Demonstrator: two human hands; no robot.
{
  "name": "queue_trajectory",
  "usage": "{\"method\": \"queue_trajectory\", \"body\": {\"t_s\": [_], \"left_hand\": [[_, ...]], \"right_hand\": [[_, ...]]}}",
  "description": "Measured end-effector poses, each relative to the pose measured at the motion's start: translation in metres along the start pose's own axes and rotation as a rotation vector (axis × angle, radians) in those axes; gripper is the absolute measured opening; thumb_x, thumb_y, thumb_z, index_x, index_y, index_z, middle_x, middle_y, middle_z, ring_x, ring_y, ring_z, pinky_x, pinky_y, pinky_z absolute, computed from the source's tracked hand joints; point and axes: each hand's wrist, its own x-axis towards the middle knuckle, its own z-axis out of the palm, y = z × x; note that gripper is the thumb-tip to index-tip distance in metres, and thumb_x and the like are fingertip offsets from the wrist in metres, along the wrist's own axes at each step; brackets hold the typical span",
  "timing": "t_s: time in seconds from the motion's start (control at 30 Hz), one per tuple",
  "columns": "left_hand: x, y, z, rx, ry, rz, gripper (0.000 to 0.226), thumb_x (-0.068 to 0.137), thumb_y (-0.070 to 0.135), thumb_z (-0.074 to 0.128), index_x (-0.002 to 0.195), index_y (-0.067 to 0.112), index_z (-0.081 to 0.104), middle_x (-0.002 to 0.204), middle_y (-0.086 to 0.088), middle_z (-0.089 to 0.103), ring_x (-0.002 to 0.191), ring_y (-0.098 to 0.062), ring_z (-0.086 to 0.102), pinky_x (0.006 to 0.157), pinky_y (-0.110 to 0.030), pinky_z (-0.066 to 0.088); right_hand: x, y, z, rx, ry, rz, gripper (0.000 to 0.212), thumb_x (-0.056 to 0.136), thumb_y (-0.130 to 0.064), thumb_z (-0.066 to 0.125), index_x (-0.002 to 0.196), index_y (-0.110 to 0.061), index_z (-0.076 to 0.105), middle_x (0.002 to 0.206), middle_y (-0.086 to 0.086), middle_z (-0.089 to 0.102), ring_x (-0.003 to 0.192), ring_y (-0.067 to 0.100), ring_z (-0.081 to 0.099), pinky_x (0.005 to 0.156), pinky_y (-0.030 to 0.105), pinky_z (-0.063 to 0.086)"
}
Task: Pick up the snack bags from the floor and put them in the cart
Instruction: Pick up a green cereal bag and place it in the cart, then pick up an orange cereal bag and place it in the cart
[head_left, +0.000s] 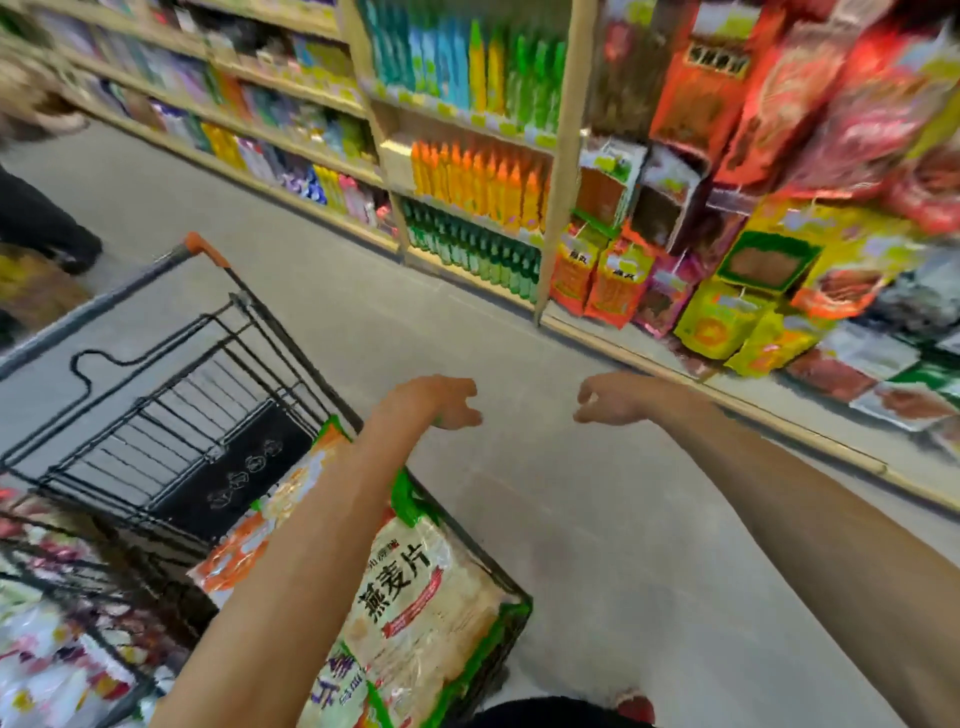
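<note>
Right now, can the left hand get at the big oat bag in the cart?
Probably yes: the left hand looks empty, and its forearm passes over the oat bag, which lies uncovered in the cart.

Wooden shelves (563, 156) hold orange bottles (478, 182), green bottles (467, 249); grey floor (597, 545)
</note>
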Motion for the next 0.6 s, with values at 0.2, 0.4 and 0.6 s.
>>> {"method": "queue_trajectory", "body": {"t_s": [0.2,0.4,0.6], "left_hand": [[-0.008,0.164,-0.058,0.195,0.054,0.130,0.065,0.102,0.051,0.044,0.159,0.026,0.023,0.165,-0.002,0.024,0.148,-0.028,0.030,0.116,-0.041,0.030],[-0.020,0.342,-0.088,0.398,0.183,0.375,0.062,0.101,0.048,0.048,0.154,0.021,0.032,0.160,-0.005,0.035,0.142,-0.029,0.039,0.111,-0.038,0.036],[-0.054,0.521,-0.088,0.551,0.254,0.561,0.063,0.100,0.050,0.049,0.155,0.023,0.034,0.160,-0.005,0.035,0.143,-0.029,0.039,0.112,-0.040,0.038]], "right_hand": [[-0.098,0.142,-0.001,0.090,0.155,0.174,0.042,0.097,-0.047,0.052,0.122,-0.014,0.061,0.132,0.009,0.059,0.116,0.028,0.056,0.097,0.038,0.046],[-0.213,0.285,0.023,0.184,0.214,0.345,0.056,0.097,-0.048,0.051,0.144,-0.018,0.047,0.147,0.005,0.049,0.131,0.029,0.048,0.106,0.041,0.041],[-0.340,0.393,0.066,0.343,0.233,0.557,0.058,0.101,-0.048,0.044,0.144,-0.010,0.048,0.147,0.006,0.047,0.131,0.031,0.048,0.108,0.042,0.040]]}}
